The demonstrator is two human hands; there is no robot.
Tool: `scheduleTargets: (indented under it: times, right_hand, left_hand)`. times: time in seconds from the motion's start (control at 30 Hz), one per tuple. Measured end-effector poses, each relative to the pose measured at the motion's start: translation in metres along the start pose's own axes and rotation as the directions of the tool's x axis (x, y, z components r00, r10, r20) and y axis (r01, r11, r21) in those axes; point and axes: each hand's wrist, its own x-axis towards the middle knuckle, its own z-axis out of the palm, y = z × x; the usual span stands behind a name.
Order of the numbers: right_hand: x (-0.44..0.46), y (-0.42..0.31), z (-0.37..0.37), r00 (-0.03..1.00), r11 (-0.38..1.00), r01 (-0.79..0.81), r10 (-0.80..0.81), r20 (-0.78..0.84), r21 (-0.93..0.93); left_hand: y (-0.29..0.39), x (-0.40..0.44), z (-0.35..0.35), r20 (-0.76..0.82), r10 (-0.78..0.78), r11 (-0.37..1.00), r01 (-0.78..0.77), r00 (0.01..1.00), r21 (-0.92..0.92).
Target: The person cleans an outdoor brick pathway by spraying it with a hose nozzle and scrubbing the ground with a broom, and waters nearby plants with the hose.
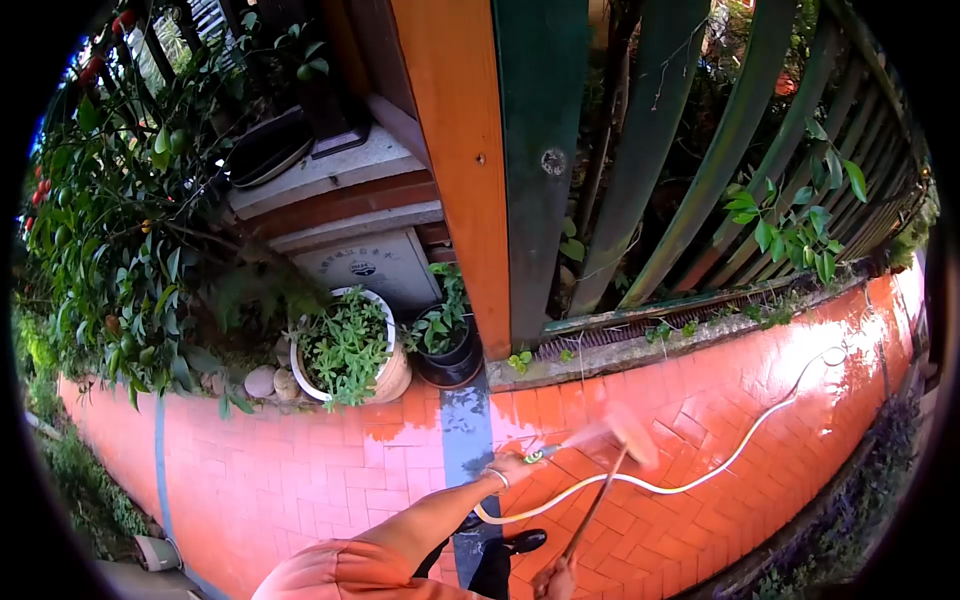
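Observation:
My left hand [514, 468], with a bracelet at the wrist, is closed around a hose nozzle [537, 456] with a green band. A blurred, pale spray fans from the nozzle toward a broom head [634, 440], which is smeared by motion on the wet tiles. My right hand [555, 580], low in the view, grips the long wooden broom handle [588, 515]. A pale yellow-white hose [670, 490] loops beneath my left hand, passes the handle and curves away to the right. Where the hose joins the nozzle is hard to see.
Reddish herringbone paving [380, 480] is crossed by a grey strip [465, 425]. Ahead stand an orange post [450, 130] and a green slatted fence [640, 140]. A white-rimmed plant pot [390, 375] and a black pot [450, 365] sit by the wall. My dark shoe [526, 541] is below.

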Motion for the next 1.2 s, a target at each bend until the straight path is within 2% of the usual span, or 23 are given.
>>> scheduleTargets:
  times: [0.03, 0.1, 0.13, 0.17, 0.2, 0.27, 0.3, 0.37, 0.4, 0.43, 0.47, 0.5, 0.57, 0.67, 0.73, 0.8, 0.87, 0.9, 1.0, 1.07, 1.13, 1.17, 1.2]
  right_hand:
    - [0.021, -0.017, 0.01, 0.991, 0.997, 0.07, -0.073, 0.113, 0.036]
    - [0.085, -0.078, 0.014, 0.973, 0.988, -0.098, 0.069, 0.22, 0.123]
    - [0.116, -0.109, 0.021, 0.974, 0.993, 0.094, -0.107, 0.202, 0.076]
    - [0.136, -0.141, 0.028, 0.959, 0.961, 0.203, -0.234, 0.16, 0.187]
    - [0.196, -0.172, 0.014, 0.972, 0.971, 0.173, -0.196, 0.133, 0.166]
    - [0.214, -0.226, 0.008, 0.979, 0.934, 0.041, -0.108, 0.171, 0.355]
    - [0.213, -0.223, 0.004, 0.978, 0.933, 0.046, -0.116, 0.176, 0.356]
    - [0.203, -0.2, -0.011, 0.901, 0.9, 0.367, -0.407, 0.15, 0.235]
    - [0.15, -0.166, -0.013, 0.88, 0.891, 0.446, -0.453, 0.141, 0.082]
    - [0.124, -0.127, -0.022, 0.872, 0.878, 0.47, -0.478, 0.106, 0.093]
    - [0.16, -0.068, -0.056, 0.817, 0.818, 0.571, -0.575, 0.04, 0.07]
    - [0.069, -0.038, -0.038, 0.813, 0.807, 0.581, -0.58, 0.039, -0.105]
    - [0.079, 0.015, -0.065, 0.83, 0.829, 0.557, -0.556, 0.038, -0.052]
    - [0.032, 0.008, -0.034, 0.968, 0.968, 0.233, -0.239, 0.07, 0.093]
    - [0.019, -0.011, -0.008, 0.99, 0.986, -0.005, -0.019, 0.142, 0.164]
    - [0.066, -0.062, 0.016, 0.991, 0.986, 0.067, -0.083, 0.102, 0.153]
    - [0.131, -0.13, 0.015, 0.964, 0.983, -0.011, -0.038, 0.263, 0.183]
    - [0.172, -0.153, 0.008, 0.941, 0.969, 0.206, -0.235, 0.245, 0.14]
    - [0.201, -0.203, -0.003, 0.971, 0.958, 0.015, -0.082, 0.224, 0.288]
    - [0.185, -0.159, -0.017, 0.897, 0.905, 0.424, -0.419, 0.142, -0.011]
    - [0.149, -0.067, -0.036, 0.838, 0.845, 0.534, -0.532, 0.12, 0.012]
    - [0.164, -0.011, -0.055, 0.819, 0.819, 0.573, -0.573, 0.022, 0.027]
    - [0.064, -0.001, -0.022, 0.752, 0.752, 0.657, -0.649, 0.113, -0.059]
  left_hand:
    - [0.008, -0.004, -0.001, 0.006, 0.008, 0.999, -0.009, 1.0, 0.048]
    - [0.014, -0.017, -0.004, 0.036, -0.026, 1.0, 0.026, 0.999, 0.008]
    - [0.017, -0.023, -0.005, 0.051, -0.044, 0.999, 0.044, 0.998, -0.011]
    - [0.011, -0.02, 0.001, 0.003, 0.028, 0.999, -0.028, 1.0, 0.025]
    - [0.008, -0.019, 0.003, -0.042, 0.102, 0.993, -0.1, 0.994, 0.062]
    - [0.013, -0.033, -0.005, -0.044, 0.085, 0.996, -0.083, 0.995, 0.045]
    - [0.017, -0.037, -0.011, -0.034, 0.076, 0.997, -0.075, 0.997, 0.029]
    - [0.016, -0.037, -0.014, -0.056, 0.083, 0.996, -0.082, 0.995, 0.014]
    - [0.012, -0.032, -0.01, -0.036, 0.078, 0.997, -0.077, 0.996, 0.013]
    - [0.009, -0.028, -0.007, -0.017, 0.072, 0.997, -0.072, 0.997, 0.012]
    - [0.005, -0.024, -0.004, 0.003, 0.066, 0.998, -0.066, 0.998, 0.011]
    - [0.004, -0.02, 0.0, -0.016, 0.089, 0.996, -0.089, 0.996, 0.01]
    - [0.009, -0.014, 0.002, 0.01, 0.074, 0.997, -0.074, 0.997, 0.027]
    - [0.011, -0.005, 0.01, 0.053, 0.04, 0.997, -0.043, 0.998, 0.064]
    - [0.021, -0.007, 0.011, 0.062, 0.07, 0.993, -0.075, 0.996, 0.091]
    - [0.027, -0.015, 0.007, 0.061, 0.078, 0.991, -0.084, 0.995, 0.107]
    - [0.033, -0.018, 0.002, 0.161, 0.027, 0.992, -0.046, 0.987, 0.117]
    - [0.036, -0.023, 0.001, 0.103, 0.071, 0.984, -0.086, 0.992, 0.154]
    - [0.032, -0.026, -0.006, 0.081, 0.075, 0.979, -0.089, 0.994, 0.185]
    - [0.026, -0.028, -0.008, 0.048, 0.095, 0.978, -0.103, 0.994, 0.183]
    - [0.037, -0.044, -0.026, 0.079, 0.049, 0.996, -0.054, 0.996, 0.065]
    - [0.024, -0.031, -0.014, -0.056, -0.007, 1.0, 0.007, 0.998, -0.014]
    - [0.021, -0.025, -0.01, -0.049, -0.002, 1.0, 0.001, 0.999, -0.014]
